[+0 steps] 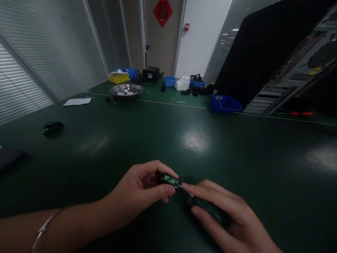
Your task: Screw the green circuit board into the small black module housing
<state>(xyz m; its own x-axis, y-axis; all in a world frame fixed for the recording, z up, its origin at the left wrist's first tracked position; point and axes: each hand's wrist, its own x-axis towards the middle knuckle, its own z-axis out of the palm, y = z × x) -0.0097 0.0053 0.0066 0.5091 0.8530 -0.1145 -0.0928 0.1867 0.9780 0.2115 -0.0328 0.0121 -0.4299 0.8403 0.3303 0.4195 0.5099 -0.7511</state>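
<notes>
Between the thumb and fingers of my left hand (147, 186) is a small circuit board (168, 179), green with pale components and a dark part around it. My right hand (226, 211) is closed around the dark handle of a screwdriver (209, 208), its index finger stretched along the thin metal shaft. The shaft's tip meets the metal end of the circuit board; whether it is inside or just against it I cannot tell. Both hands are held above the green table (147, 140).
A metal bowl (126, 92) with small parts stands far left, near a yellow bin (119, 78) and a paper sheet (77, 102). A blue bin (225, 104) sits beside a large open computer case (289, 63) on the right. Dark parts (52, 128) lie at left.
</notes>
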